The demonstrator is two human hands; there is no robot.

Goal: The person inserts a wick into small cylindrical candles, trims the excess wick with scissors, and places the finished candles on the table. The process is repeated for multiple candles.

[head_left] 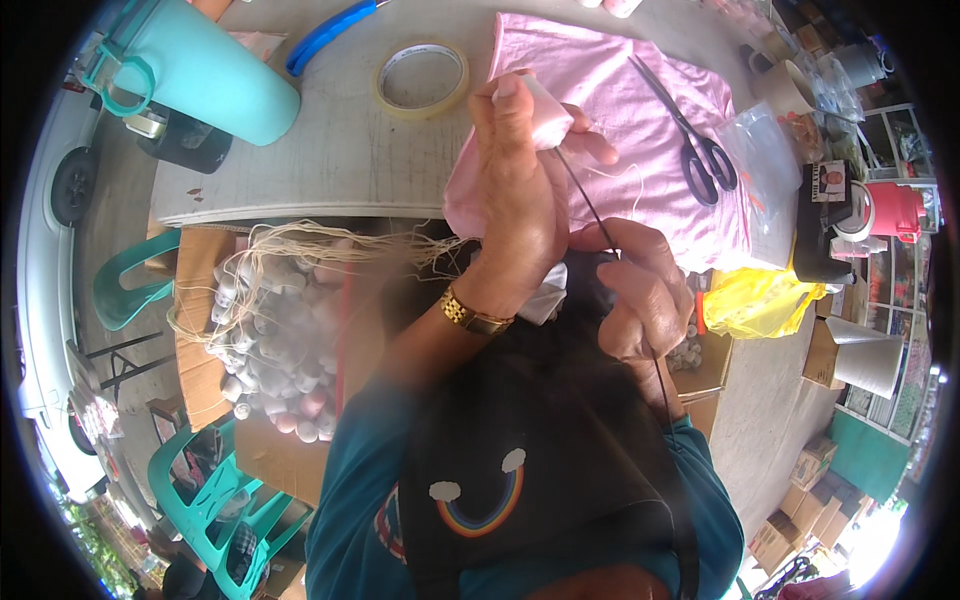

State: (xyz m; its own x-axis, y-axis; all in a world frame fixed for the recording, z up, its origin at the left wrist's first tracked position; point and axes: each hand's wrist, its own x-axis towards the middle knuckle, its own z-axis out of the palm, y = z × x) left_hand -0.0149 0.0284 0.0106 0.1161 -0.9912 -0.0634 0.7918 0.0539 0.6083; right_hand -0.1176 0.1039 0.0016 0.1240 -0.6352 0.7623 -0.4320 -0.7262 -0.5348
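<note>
My left hand [515, 185] is raised over the table's near edge, its fingers closed round a small whitish-pink block [546, 112]. From the block's lower end a thin dark strand [580, 188] runs slanting down to my right hand [645, 290]. The thumb and fingers of that hand pinch the strand, and a dark length comes out below it along my forearm. Whether it is a cord or a long needle, I cannot tell. Under both hands lies a pink cloth [600, 65], with black scissors [688, 130] on its right part.
Left, a cardboard box [205, 340] holds many white, rounded pieces [285, 345], with pale strings [330, 242] over it. A tape roll [383, 85], blue-handled tool [325, 38] and teal tumbler [220, 75] lie on the table. A yellow bag [755, 305] sits right.
</note>
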